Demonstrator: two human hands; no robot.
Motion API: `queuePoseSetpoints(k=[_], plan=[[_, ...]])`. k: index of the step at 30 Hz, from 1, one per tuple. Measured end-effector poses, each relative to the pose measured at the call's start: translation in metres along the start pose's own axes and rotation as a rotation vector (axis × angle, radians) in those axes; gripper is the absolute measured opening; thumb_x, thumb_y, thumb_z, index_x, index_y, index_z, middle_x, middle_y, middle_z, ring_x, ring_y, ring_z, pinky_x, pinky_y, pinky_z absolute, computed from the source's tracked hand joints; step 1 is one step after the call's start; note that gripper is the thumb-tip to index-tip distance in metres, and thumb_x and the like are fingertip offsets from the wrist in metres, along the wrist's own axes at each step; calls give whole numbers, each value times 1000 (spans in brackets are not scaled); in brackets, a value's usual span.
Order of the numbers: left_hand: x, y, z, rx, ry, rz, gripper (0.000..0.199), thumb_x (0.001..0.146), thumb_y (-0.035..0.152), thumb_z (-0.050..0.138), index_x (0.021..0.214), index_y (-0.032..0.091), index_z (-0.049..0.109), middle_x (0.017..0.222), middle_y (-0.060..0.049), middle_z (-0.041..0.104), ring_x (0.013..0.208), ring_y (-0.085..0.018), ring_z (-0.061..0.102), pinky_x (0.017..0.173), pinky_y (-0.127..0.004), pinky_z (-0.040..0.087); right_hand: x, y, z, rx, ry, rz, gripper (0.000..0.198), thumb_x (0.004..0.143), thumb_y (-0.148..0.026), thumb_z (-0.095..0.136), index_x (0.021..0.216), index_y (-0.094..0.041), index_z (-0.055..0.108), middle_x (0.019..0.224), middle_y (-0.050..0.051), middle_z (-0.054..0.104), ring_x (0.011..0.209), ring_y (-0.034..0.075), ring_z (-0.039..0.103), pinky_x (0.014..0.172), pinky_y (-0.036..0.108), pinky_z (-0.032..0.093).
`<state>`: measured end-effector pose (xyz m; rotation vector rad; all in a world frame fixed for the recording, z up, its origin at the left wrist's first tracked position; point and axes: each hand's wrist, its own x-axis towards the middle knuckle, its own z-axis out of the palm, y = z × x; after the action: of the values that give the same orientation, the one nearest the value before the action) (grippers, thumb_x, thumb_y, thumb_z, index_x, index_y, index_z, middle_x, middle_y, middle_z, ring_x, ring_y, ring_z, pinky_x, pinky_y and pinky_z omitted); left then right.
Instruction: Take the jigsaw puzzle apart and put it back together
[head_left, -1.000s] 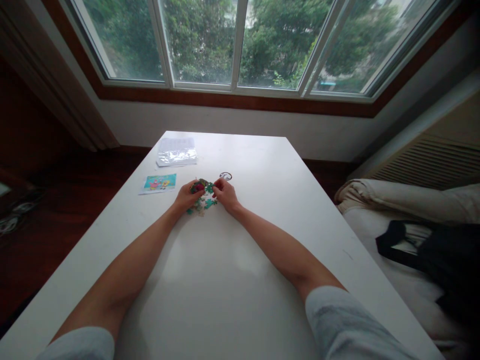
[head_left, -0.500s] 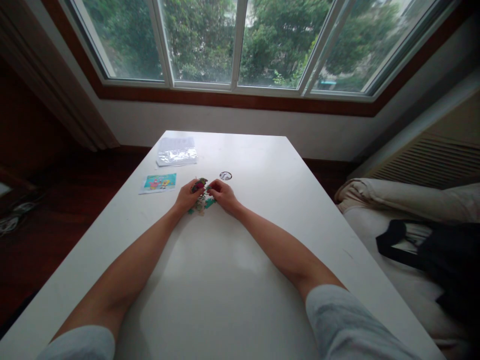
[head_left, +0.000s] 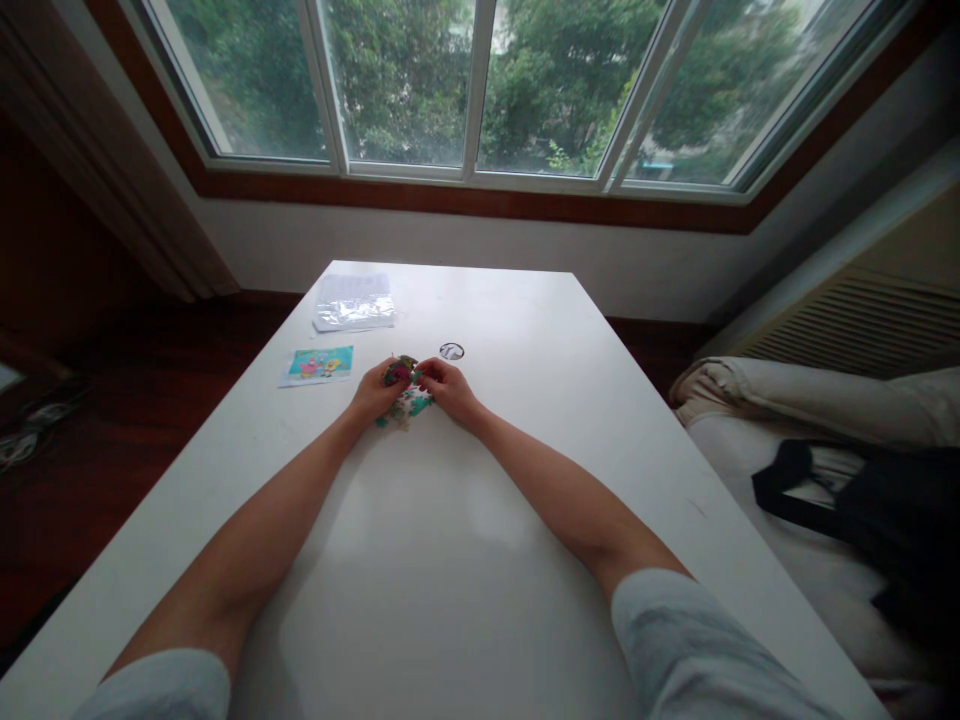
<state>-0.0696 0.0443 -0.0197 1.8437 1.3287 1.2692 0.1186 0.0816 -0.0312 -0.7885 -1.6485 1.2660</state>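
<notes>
My left hand (head_left: 373, 390) is closed around a small bunch of dark, green and magenta pieces (head_left: 397, 372) that look like jigsaw pieces. Close beside it, my right hand (head_left: 448, 388) pinches at a tiny greenish piece (head_left: 417, 376), its fingertips nearly meeting the left thumb. Under both hands lies a loose pile of small teal, white and beige pieces (head_left: 418, 404), partly covered by the fingers. The exact shape of each piece is too small to make out.
On the white table (head_left: 480, 560), a cartoon picture card (head_left: 321, 365) lies left of my hands. Behind it rests a clear plastic bag with paper (head_left: 354, 303). A small round black-and-white item (head_left: 451, 351) lies beyond my right hand. A couch (head_left: 750, 470) stands to the right.
My right fingers have shifted very slightly at the left hand's bunch. More of the loose pile shows between the hands; all else stays put.
</notes>
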Motion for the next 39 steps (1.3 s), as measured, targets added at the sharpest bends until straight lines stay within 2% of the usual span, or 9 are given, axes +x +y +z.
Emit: queuePoseSetpoints(k=[3, 7, 11, 13, 15, 20, 25, 31, 39], plan=[[1, 1, 0, -31, 17, -11, 33, 83, 41, 73, 105, 17, 70, 93, -4, 72, 81, -17, 64, 76, -28, 50, 0, 2, -1, -68, 36, -10, 22, 81, -31, 63, 100, -20, 65, 77, -2, 66, 71, 14, 62, 68, 26, 51], [0, 2, 1, -37, 18, -22, 35, 83, 40, 73, 109, 17, 70, 95, -4, 72, 84, -18, 64, 77, -29, 50, -4, 0, -2, -340, 133, -37, 16, 84, -26, 60, 97, -22, 68, 69, -5, 60, 65, 13, 55, 65, 25, 45], [0, 2, 1, -17, 17, -6, 33, 84, 40, 73, 109, 18, 70, 96, -4, 72, 85, -18, 64, 79, -30, 51, -5, -4, -3, -511, 152, -133, 17, 86, -24, 61, 100, -22, 72, 84, 0, 66, 78, 15, 59, 74, 26, 47], [0, 2, 1, 13, 21, -1, 30, 84, 39, 72, 106, 18, 69, 93, -3, 71, 83, -18, 63, 77, -29, 50, -5, -7, -4, -508, 146, -191, 17, 88, -26, 63, 101, -22, 73, 95, 3, 67, 88, 17, 61, 78, 27, 48], [-1, 3, 1, 45, 23, -3, 28, 85, 39, 71, 105, 19, 69, 90, -2, 70, 81, -17, 62, 75, -28, 50, -5, -8, -5, -481, 131, -204, 16, 90, -29, 63, 100, -21, 73, 96, 4, 68, 89, 17, 61, 80, 28, 48], [-2, 4, 1, 63, -17, 24, 29, 87, 39, 70, 109, 20, 70, 91, -2, 71, 81, -16, 63, 75, -27, 49, -5, -8, -6, -491, 143, -119, 15, 92, -31, 62, 88, -21, 72, 79, 0, 67, 74, 15, 58, 73, 27, 45], [-2, 3, -1, 62, -38, 28, 28, 88, 40, 70, 107, 20, 70, 88, -2, 70, 79, -16, 62, 72, -27, 49, -5, -8, -4, -540, 186, -97, 15, 91, -32, 63, 85, -22, 72, 78, 0, 69, 72, 15, 57, 71, 27, 43], [-4, 5, 0, 71, -66, 49, 28, 88, 39, 69, 107, 19, 71, 91, -4, 72, 82, -18, 64, 75, -29, 51, 0, -2, -5, -466, 193, 43, 18, 89, -34, 64, 83, -20, 73, 70, -1, 67, 66, 14, 57, 65, 25, 42], [-3, 10, 4, 109, -3, 42, 20, 91, 33, 61, 103, 20, 70, 89, -3, 71, 80, -17, 63, 75, -29, 50, -3, -3, -5, -481, 157, -39, 20, 93, -31, 59, 95, -24, 78, 81, 1, 73, 75, 17, 63, 73, 27, 47]])
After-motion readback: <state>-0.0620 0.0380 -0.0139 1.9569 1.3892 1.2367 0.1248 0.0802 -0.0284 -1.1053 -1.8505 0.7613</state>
